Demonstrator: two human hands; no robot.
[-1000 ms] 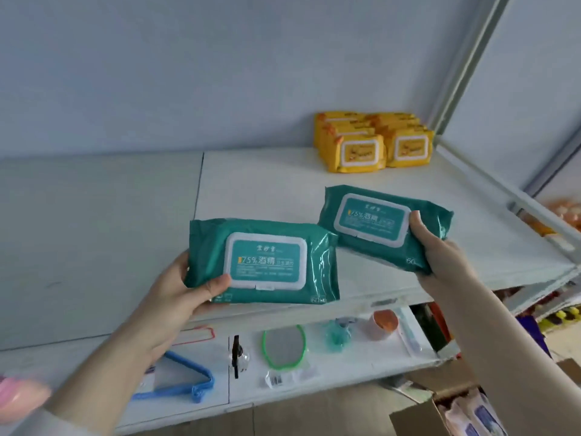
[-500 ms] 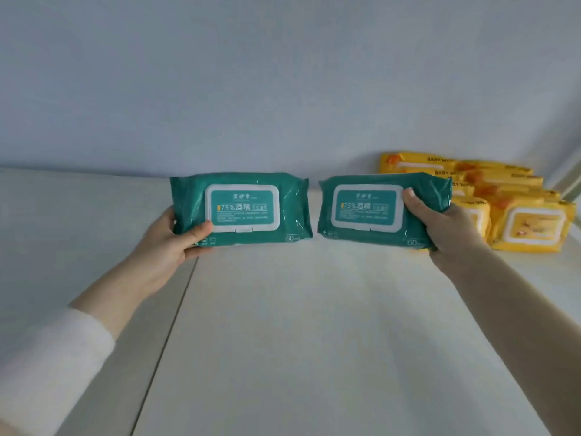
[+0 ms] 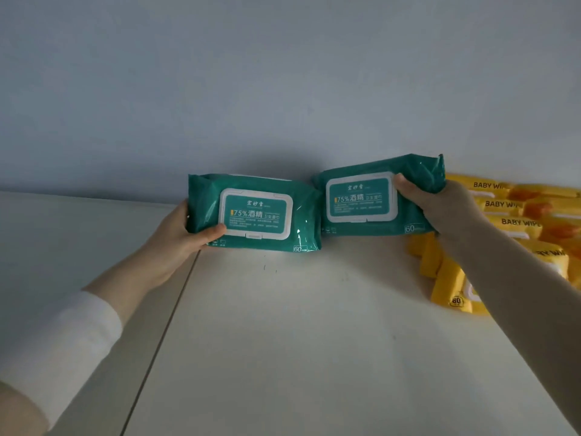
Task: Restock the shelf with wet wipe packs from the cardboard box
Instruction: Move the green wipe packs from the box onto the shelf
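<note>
Two teal wet wipe packs with white flip lids stand side by side at the back of the white shelf, close to the wall. My left hand grips the left pack by its left end, thumb on the front. My right hand grips the right pack at its upper right end; this pack is tilted a little. The two packs touch or nearly touch at their inner ends. The cardboard box is out of view.
Several yellow baby wipe packs are stacked at the back right of the shelf, right beside my right hand. A seam between two shelf boards runs under my left wrist. The pale blue wall stands behind.
Both hands have pushed the teal packs further back on the shelf toward the wall. The view has closed in on the shelf.
</note>
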